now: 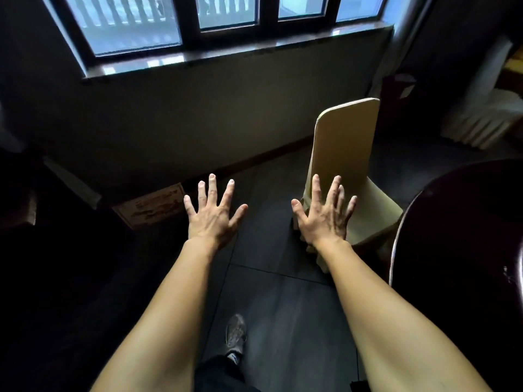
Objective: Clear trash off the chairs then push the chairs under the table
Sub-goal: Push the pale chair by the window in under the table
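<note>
Dark tiles of the floor fill the middle of my view, and I take the cream-covered chair as my landmark. Far to the left of the chair, a cardboard box with printing lies against the foot of the wall, under the window. Between the box and the chair I hold my left hand out, palm down, the fingers spread wide and holding nothing. Below it, near the bottom edge, one grey shoe stands on the tiles. My right hand is also spread flat and empty; it hangs in front of the chair's left side, and I cannot tell whether it touches the cover. The chair stands upright with its back toward me, its seat partly hidden. Just to the right of the chair is the curved edge of a dark round table; the chair is beside it, not under it.
</note>
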